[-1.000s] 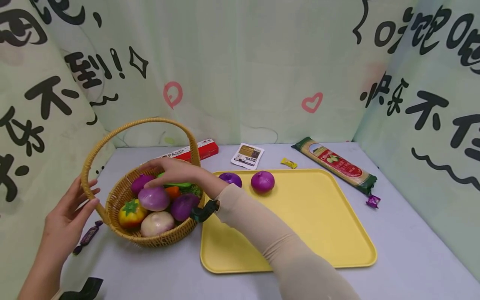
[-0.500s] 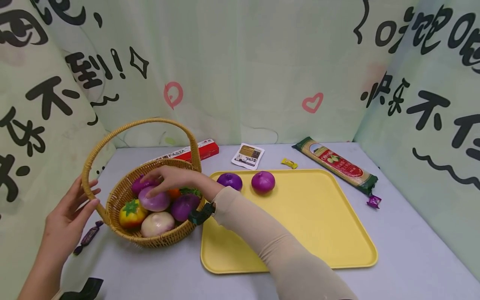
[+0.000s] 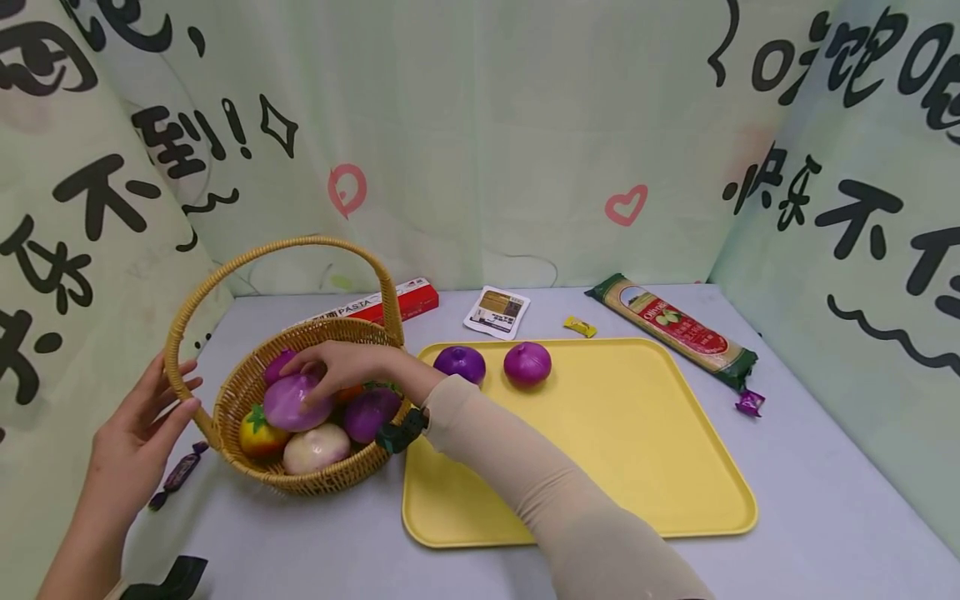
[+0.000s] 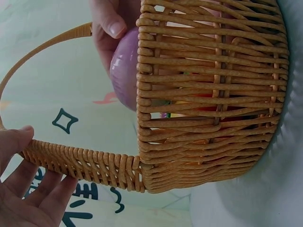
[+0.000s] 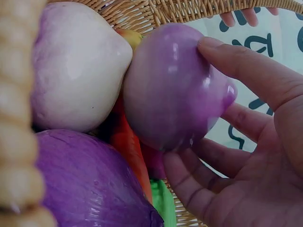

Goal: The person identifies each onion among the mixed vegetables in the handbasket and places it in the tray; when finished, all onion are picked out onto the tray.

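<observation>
- Our right hand (image 3: 345,367) grips a glossy, pale purple, round vegetable (image 3: 288,407) between thumb and fingers.
- We see that vegetable at the mouth of the tan woven wicker basket (image 3: 333,482), rising above its rim in the left wrist view.
- Our left hand (image 3: 141,429) loosely holds the curved wicker handle (image 3: 177,333), thumb and fingers on either side.
- Beside it we see a whitish, purple-tinged round vegetable (image 3: 317,448).

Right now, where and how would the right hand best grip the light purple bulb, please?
I'd hold the light purple bulb round its wide middle, probably from its nubbed end: that faces the right hand, while the white bulb crowds the other end.
</observation>
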A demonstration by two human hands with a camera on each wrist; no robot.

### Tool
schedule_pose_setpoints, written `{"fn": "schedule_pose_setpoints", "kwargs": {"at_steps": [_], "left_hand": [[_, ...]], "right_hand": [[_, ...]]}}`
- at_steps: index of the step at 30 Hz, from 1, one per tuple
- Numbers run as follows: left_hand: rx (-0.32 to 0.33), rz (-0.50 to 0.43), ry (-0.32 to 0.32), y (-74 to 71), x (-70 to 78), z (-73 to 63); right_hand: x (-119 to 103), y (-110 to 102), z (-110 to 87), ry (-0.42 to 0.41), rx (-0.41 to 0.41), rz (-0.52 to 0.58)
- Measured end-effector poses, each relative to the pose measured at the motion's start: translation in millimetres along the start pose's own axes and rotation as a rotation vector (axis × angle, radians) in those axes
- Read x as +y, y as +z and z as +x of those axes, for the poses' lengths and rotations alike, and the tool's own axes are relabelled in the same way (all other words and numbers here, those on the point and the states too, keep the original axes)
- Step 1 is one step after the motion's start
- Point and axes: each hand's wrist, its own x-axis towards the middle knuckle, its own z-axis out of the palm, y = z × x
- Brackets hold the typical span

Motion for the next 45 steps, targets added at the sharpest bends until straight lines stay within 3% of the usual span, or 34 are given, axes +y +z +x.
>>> {"fn": "schedule_pose_setpoints", "kwargs": {"at_steps": [10, 21, 35, 45], "left_hand": [[0.010, -0.006, 0.003, 0.7, 1.4, 0.5], [0.010, -0.016, 0.005, 1.1, 1.7, -0.3], [0.009, -0.019, -0.008, 0.3, 0.4, 0.2], [0.007, -0.004, -0.028, 1.4, 1.3, 0.5]], "right_hand": [[-4, 2, -3.3, -0.021, -0.022, 0.105], [-9, 1, -8.1, -0.074, -0.045, 0.048], [-4, -20, -29.1, -0.158, 0.044, -0.086], [4, -31, -49.4, -0.087, 0.104, -0.029]]}}
